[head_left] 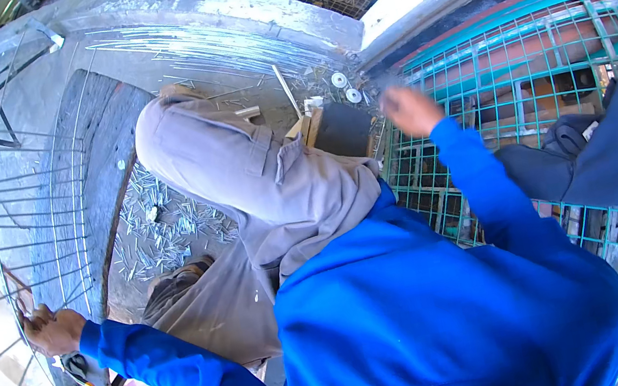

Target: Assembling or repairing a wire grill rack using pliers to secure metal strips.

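Note:
My left hand (52, 329) reaches out to the lower left and grips the edge of a round frame of bare metal wires (11, 237) that lies over a dark wooden board (89, 165). My right hand (410, 110) is raised at the upper right, blurred, above a teal wire-mesh cage (547, 43); whether it holds anything cannot be told. My blue sleeves and grey trousers fill the middle of the view.
Several short cut wire pieces (159, 232) litter the ground by my knee. A bundle of long straight wires (209, 45) lies on the concrete ledge. Two white washers (345, 86) and a small wooden block (307, 125) sit near the cage. Dark cloth (607, 149) drapes over the mesh at right.

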`<state>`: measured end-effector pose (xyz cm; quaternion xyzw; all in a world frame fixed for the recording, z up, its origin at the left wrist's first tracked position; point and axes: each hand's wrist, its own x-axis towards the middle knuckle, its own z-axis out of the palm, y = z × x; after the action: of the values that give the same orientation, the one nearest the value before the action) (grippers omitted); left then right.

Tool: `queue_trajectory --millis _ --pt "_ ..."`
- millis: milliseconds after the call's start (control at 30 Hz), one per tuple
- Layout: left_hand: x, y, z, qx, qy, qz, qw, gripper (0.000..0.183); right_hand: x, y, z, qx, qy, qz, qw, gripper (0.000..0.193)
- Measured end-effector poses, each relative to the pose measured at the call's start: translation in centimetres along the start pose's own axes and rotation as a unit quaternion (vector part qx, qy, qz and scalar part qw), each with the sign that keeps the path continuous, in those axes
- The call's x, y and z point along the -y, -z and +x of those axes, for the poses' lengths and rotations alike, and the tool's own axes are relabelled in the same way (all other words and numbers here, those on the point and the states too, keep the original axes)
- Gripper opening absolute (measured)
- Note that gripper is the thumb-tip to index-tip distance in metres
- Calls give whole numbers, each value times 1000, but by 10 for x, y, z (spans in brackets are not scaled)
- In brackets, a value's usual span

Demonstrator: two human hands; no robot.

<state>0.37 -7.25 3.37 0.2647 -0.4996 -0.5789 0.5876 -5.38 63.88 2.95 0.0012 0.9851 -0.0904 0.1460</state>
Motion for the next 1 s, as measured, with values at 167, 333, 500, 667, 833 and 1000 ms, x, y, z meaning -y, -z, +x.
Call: queue_trajectory --millis 167,333,500,667,833,1000 --pt "-4 10 -3 -19 -12 2 1000 24 -31 -166 -75 174 22 150 973 28" --pt "-29 1 -23 -34 -27 80 996 24 -27 -186 -67 221 8 254 942 33" --pt "-35 7 -20 1 20 48 999 21 0 -90 40 143 -136 385 902 47" --pt "-45 13 -19 -26 -1 107 994 19 -8 -127 197 -14 -62 243 968 47" --pt "-14 7 -40 -47 77 132 987 23 -115 -262 282 164 -90 -21 982 52" --pt "-51 -3 -54 -46 62 117 990 31 -52 -337 268 237 -113 -42 964 62"
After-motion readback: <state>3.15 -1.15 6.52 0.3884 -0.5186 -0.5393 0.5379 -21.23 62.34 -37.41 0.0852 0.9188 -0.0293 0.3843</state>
